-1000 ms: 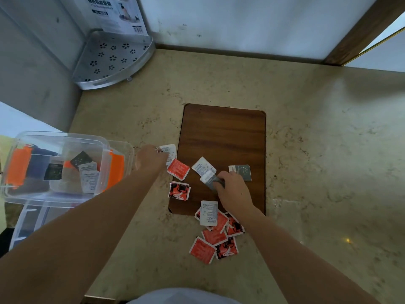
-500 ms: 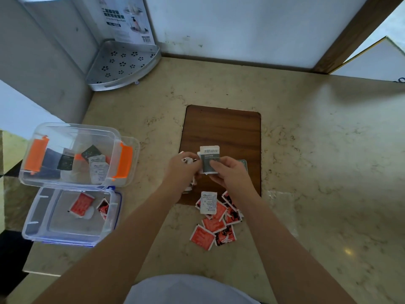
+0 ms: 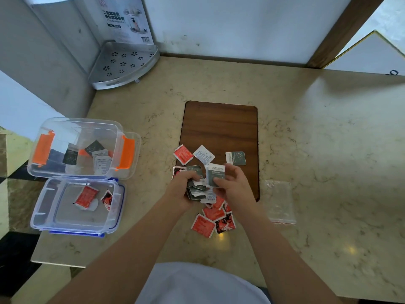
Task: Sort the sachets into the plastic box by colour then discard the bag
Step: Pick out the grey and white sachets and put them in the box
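My left hand (image 3: 183, 189) holds a bunch of grey sachets (image 3: 195, 189) over the front edge of the wooden board (image 3: 221, 126). My right hand (image 3: 233, 185) pinches one grey sachet (image 3: 215, 174) upright beside that bunch. A red sachet (image 3: 183, 154), a white sachet (image 3: 203, 155) and a grey sachet (image 3: 235, 158) lie on the board. Several red sachets (image 3: 213, 220) are heaped on the counter below my hands. The orange-clipped plastic box (image 3: 81, 148) at the left holds grey and white sachets. The blue-clipped plastic box (image 3: 76, 207) in front of it holds red ones. The clear bag (image 3: 279, 201) lies flat to the right.
A metal corner shelf (image 3: 125, 64) with its packaging card stands at the back left against the wall. The counter's edge runs just left of the two boxes, with a drop to the floor. A wooden door frame (image 3: 341, 31) rises at the back right.
My left hand came in from beside the orange-clipped box to the middle and now holds a bunch of grey sachets. My right hand lifted a grey sachet off the board and brought it beside that bunch.
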